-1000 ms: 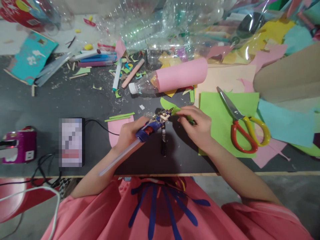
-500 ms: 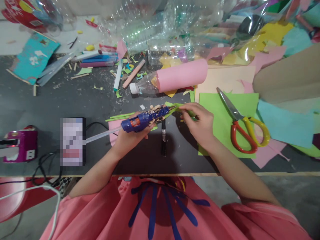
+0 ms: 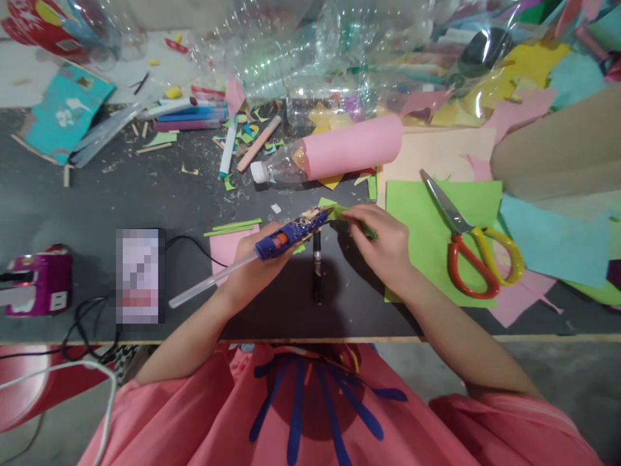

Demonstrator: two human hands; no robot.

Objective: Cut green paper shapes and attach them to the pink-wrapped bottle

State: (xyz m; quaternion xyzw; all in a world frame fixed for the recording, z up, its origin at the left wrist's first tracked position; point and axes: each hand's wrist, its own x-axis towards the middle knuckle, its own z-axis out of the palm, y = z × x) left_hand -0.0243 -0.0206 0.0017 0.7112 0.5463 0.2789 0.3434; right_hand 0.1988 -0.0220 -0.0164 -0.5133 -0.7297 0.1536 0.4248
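My left hand (image 3: 259, 262) is wrapped round a blue hot glue gun (image 3: 291, 234), its nozzle pointing up and right. A clear glue stick (image 3: 213, 279) juts from the gun's back end. In a pinch, my right hand (image 3: 381, 239) holds a small green paper strip (image 3: 341, 211), and the nozzle tip is at its left end; whether they touch I cannot tell. Below the gun a black pen (image 3: 317, 268) lies on the table. Pink paper (image 3: 226, 248) with thin green strips (image 3: 235, 227) on it lies partly behind my left hand.
Red-and-yellow scissors (image 3: 466, 243) lie on a green sheet (image 3: 412, 200) at right. Beyond my hands lies a bottle wrapped in pink paper (image 3: 354, 147). Clear plastic bottles (image 3: 301, 58) and markers fill the back. A phone (image 3: 140, 275) and black cable (image 3: 87, 323) are at left.
The glue gun has rolled and tilted in my left hand, so its glue stick now slants lower, clear of the phone. My right hand has shifted slightly left with the green strip.
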